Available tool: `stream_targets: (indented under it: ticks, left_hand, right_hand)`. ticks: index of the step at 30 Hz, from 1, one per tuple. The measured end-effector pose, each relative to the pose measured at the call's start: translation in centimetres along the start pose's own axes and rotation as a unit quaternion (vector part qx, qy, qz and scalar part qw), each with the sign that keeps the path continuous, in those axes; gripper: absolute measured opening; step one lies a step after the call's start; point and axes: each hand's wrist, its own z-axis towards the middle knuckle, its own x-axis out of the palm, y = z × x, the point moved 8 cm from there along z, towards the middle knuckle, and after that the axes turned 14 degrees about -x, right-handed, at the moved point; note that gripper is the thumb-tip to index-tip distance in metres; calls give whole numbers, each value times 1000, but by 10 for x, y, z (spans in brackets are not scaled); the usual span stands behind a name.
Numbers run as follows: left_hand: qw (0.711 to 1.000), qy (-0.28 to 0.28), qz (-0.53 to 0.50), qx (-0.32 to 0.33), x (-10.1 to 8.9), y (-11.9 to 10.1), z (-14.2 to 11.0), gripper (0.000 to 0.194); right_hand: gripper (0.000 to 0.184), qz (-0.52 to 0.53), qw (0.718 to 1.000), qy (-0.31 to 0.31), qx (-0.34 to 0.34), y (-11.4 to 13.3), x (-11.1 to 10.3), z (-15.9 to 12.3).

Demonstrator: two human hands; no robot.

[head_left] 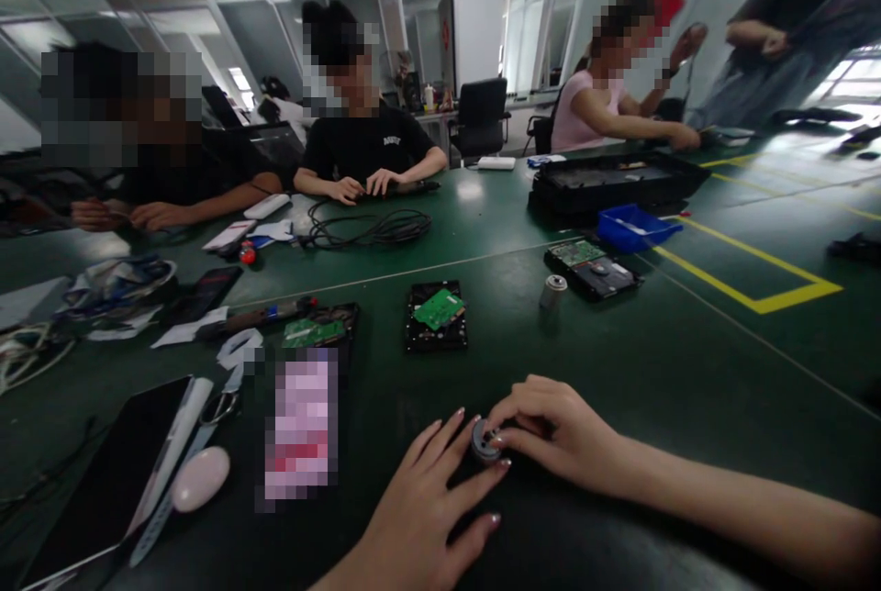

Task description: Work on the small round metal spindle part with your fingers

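A small round grey metal part (484, 440) rests on the dark green table (619, 362) near the front edge. My right hand (557, 430) comes in from the right, its fingers curled and pinching this part. My left hand (430, 504) lies beside it on the left with the fingers spread flat on the table, fingertips touching the part. A hard drive with a green circuit board (436, 316) lies on the table beyond my hands.
Another drive with a green board (317, 330) and a third (592, 268) lie further off, with a small metal cylinder (552, 291), a blue tray (637, 227), a black case (612, 180), cables (372, 228), a tablet (103, 481), and scissors (220, 407). Several other people sit opposite.
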Motion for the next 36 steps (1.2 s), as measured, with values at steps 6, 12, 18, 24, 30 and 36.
stream_targets:
  ticks: [6, 12, 18, 24, 30, 36]
  left_hand:
    - [1000, 17, -14, -5, 2, 1, 0, 60]
    - [1000, 17, -10, -7, 3, 1, 0, 62]
    - [1000, -7, -14, 2, 1, 0, -1, 58]
    - [1000, -21, 13, 18, 4, 2, -2, 60]
    - [998, -26, 38, 33, 7, 2, 1, 68]
    - [997, -35, 53, 36, 8, 1, 1, 70]
  right_hand:
    - [18, -17, 1000, 9, 6, 0, 1, 2]
    - [17, -24, 999, 16, -17, 5, 3, 2]
    - [16, -6, 1000, 4, 12, -1, 5, 1]
    - [16, -5, 1000, 10, 13, 1, 6, 2]
    - [18, 17, 999, -30, 16, 0, -6, 3]
    - [17, 16, 999, 1, 42, -26, -25, 10]
